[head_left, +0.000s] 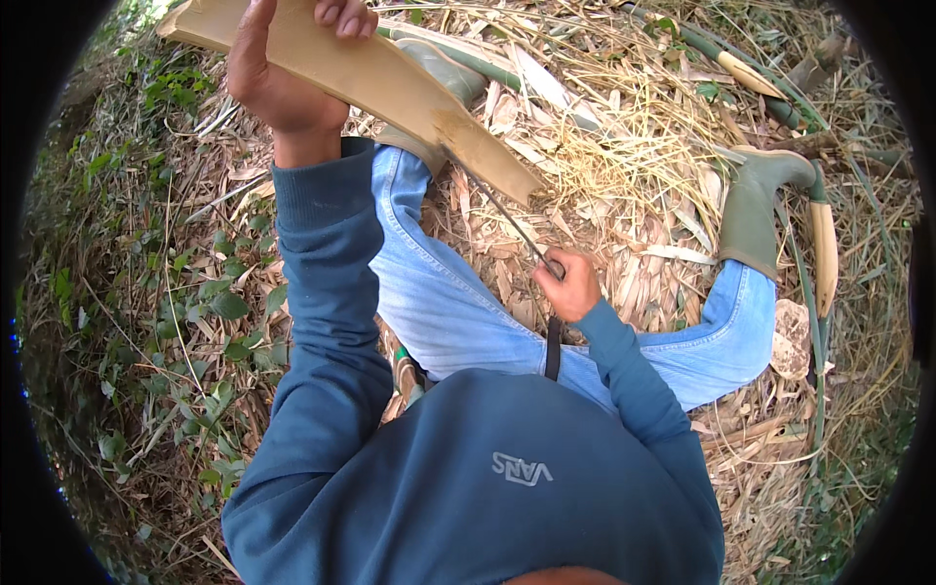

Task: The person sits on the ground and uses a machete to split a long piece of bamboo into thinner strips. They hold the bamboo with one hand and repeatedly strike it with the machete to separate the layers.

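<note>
My left hand (283,90) is raised at the upper left, its thumb and fingers gripping a broad, smooth tan piece (385,88) that looks like a bamboo sheath. This piece tapers toward its lower right end, where a rougher brown patch shows. Closed low between my legs, my right hand (573,286) holds a thin dark blade (502,212), seen nearly edge on. The far end of the blade meets the lower edge of the tan piece; whether it cuts in I cannot tell. Its handle is mostly hidden in my fingers.
My legs in blue jeans (444,283) are spread, with green rubber boots (756,200) on the feet. Pale shavings (624,161) and dry leaves cover the ground. Green stalks with pale ends (824,253) lie at the right. Leafy plants (229,302) grow at the left.
</note>
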{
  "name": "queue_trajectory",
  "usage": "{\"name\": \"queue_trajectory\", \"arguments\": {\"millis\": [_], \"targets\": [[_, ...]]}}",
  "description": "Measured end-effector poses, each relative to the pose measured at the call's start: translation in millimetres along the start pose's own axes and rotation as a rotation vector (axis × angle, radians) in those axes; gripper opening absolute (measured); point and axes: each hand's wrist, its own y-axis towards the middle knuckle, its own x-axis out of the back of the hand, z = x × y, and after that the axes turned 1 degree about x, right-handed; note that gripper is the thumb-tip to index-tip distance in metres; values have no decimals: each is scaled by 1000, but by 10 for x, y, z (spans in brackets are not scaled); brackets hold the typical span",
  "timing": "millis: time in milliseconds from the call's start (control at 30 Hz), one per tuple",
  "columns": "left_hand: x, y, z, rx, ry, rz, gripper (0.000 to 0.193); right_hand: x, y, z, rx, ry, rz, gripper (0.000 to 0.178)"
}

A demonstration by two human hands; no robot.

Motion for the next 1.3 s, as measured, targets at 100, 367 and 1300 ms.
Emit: {"name": "queue_trajectory", "arguments": {"millis": [100, 367, 1300], "targets": [[-341, -110, 94, -89, 342, 13, 40, 109, -65, 247, 105, 49, -33, 19], [-293, -57, 89, -73, 325, 16, 39, 34, -17, -6, -10, -8, 16, 22], [-397, -136, 121, -35, 330, -6, 39, -72, 42, -50, -20, 5, -59, 24]]}}
